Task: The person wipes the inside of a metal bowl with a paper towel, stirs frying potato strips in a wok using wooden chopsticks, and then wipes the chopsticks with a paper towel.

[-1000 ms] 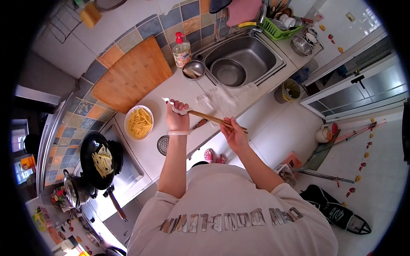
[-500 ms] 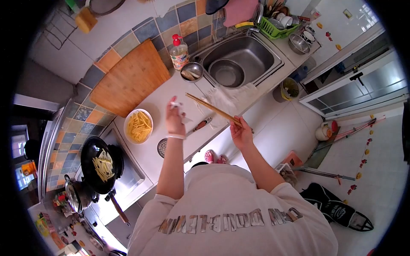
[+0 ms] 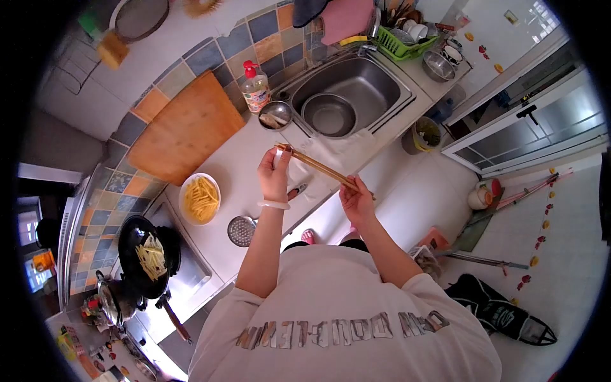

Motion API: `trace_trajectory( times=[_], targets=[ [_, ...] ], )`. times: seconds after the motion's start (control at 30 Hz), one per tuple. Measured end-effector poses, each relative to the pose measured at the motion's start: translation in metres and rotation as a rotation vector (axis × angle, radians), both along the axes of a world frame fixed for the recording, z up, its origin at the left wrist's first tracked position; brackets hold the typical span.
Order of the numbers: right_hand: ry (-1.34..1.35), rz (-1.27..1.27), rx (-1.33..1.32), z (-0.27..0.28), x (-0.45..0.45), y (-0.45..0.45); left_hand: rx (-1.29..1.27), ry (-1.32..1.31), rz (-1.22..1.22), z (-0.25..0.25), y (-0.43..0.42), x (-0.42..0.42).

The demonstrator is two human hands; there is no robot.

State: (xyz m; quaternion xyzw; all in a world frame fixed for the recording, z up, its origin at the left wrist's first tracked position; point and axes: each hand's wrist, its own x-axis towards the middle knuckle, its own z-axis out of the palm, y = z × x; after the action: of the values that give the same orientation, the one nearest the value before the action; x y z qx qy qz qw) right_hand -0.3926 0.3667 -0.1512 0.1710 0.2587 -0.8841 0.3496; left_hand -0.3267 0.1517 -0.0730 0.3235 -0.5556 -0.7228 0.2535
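**Holds wooden chopsticks (image 3: 321, 169) aslant in both hands, above the surface (image 3: 237, 153)**

Has the left grip (image 3: 273, 177) closed, fingertips pinching the far end of the chopsticks together with a bit of white tissue (image 3: 279, 155). Has the right grip (image 3: 358, 202) closed as well, around the chopsticks near their other end, close to the surface's front edge. Wears a pale bracelet (image 3: 273, 204) on the left wrist.

Has a perforated skimmer (image 3: 242, 231) lying near the left forearm, with its handle partly hidden. Shows a white bowl (image 3: 183, 205) of yellow strips (image 3: 202, 198) to the left, near a wooden cutting board (image 3: 188, 130) leaning against the tiled wall (image 3: 203, 56).

Beyond the hands, shows a small metal bowl (image 3: 275, 116) with pale contents, just beside a red-topped pump bottle (image 3: 256, 94). Shows a white cloth (image 3: 340, 149) before the sink (image 3: 382, 83), and a round metal basin (image 3: 329, 116) inside that sink. Farther off, shows a green dish rack (image 3: 402, 47) with dishes and, on the floor, a bin (image 3: 415, 141).

At far left, shows a black wok (image 3: 135, 230) on the stove (image 3: 191, 274), with pale strips (image 3: 151, 258) inside, near a lidded pot (image 3: 111, 302).
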Motion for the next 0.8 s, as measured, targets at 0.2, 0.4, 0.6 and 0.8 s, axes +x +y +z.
trace_trajectory(
  times=[0.2,0.4,0.6,0.8],
  targets=[
    [-0.156,0.063,-0.067,-0.003,-0.030,0.006,-0.048,0.112,-0.206,-0.006,0.050,-0.043],
    [-0.147,0.131,0.067,0.002,-0.093,0.037,-0.103,0.101,-0.187,-0.034,0.072,-0.097],
    [0.749,0.137,0.630,-0.002,-0.178,0.077,-0.376,-0.043,-0.204,-0.025,0.090,-0.138],
    [1.241,0.265,0.644,0.111,-0.212,0.036,-0.424,-0.308,-0.386,0.008,0.141,-0.161]
  ],
)
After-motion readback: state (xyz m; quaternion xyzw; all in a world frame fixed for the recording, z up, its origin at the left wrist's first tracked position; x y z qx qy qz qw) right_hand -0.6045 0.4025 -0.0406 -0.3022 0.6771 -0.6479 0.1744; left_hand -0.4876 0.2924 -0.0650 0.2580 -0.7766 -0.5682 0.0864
